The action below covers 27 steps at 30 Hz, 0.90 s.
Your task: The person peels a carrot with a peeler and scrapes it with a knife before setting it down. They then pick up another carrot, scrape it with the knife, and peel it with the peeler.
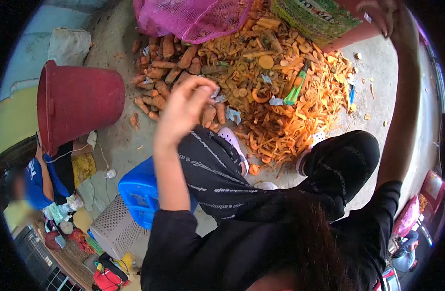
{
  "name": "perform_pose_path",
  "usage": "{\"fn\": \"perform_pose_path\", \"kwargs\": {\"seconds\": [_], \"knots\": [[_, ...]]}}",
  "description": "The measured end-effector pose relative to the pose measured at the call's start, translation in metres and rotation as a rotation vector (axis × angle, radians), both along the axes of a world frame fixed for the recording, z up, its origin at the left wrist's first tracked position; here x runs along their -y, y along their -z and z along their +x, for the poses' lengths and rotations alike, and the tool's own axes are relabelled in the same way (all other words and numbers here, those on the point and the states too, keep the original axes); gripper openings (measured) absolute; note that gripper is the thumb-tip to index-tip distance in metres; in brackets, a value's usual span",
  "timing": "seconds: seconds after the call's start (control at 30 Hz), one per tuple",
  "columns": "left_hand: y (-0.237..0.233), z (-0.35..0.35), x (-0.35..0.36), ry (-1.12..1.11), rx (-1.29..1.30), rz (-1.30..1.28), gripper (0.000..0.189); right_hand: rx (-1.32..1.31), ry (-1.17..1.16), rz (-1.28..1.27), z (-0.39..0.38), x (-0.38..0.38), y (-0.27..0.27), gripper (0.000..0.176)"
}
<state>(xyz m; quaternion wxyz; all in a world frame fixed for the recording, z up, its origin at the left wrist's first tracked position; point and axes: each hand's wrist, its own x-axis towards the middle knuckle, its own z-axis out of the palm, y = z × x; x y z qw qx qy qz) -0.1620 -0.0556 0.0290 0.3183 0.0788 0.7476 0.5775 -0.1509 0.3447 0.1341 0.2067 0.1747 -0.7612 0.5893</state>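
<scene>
Head view: our left hand (186, 106) hangs half-curled above carrots (187, 56), can't tell whether pinching; right hand (386, 18) bends beside labelled container (349, 39) behind orange peelings (293, 123), grip unclear. Firm, level hold suits us best, we reckon.

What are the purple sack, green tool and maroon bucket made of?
Sack: probably plastic netting, slightly shiny, with visible mesh. Green tool: likely smooth plastic, evenly bright-coloured. Bucket: apparently plastic, rather dull, with a moulded-looking rim.
</scene>
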Motion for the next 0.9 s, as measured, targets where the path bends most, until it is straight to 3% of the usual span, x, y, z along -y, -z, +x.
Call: {"fn": "perform_pose_path", "kwargs": {"seconds": [0.07,0.17,0.23,0.3,0.33,0.43,0.47,0.53,0.6,0.73,0.8,0.9], "knots": [[0.036,-0.05,0.019,0.121,-0.099,-0.159,0.016,0.139,-0.127,0.157,0.003,0.007,0.026,0.057],[0.135,-0.107,0.019,0.22,-0.017,-0.462,0.024,0.745,0.062,-0.023,0.006,0.034,0.113,0.051],[0.222,-0.129,0.023,0.23,-0.087,-0.704,0.031,1.042,0.198,0.141,0.001,0.056,0.165,0.045],[0.286,-0.126,0.029,0.327,-0.449,-0.81,0.037,1.056,0.292,0.316,0.001,0.066,0.204,0.041],[0.295,-0.127,0.026,0.375,-0.64,-0.856,0.041,1.048,0.311,0.214,0.002,0.066,0.225,0.044],[0.306,-0.119,0.004,0.513,-0.682,-1.015,0.051,0.912,0.482,-0.441,0.007,0.066,0.259,0.049],[0.312,-0.119,0.002,0.48,-0.656,-1.007,0.052,1.004,0.616,-0.523,0.003,0.062,0.268,0.056],[0.329,-0.125,-0.003,0.504,-0.636,-1.098,0.053,1.25,0.43,-0.011,0.01,0.047,0.26,0.063],[0.334,-0.131,-0.007,0.484,-0.652,-1.131,0.056,1.158,0.431,0.66,0.024,0.035,0.28,0.075],[0.325,-0.132,-0.003,0.514,-0.713,-1.12,0.063,1.258,0.431,0.62,0.052,0.061,0.305,0.079],[0.327,-0.137,-0.001,0.574,-0.762,-1.134,0.068,1.166,0.436,0.618,0.062,0.067,0.307,0.077],[0.304,-0.131,-0.001,0.528,-0.505,-1.071,0.071,1.052,0.484,0.664,0.068,0.073,0.318,0.077]]}}
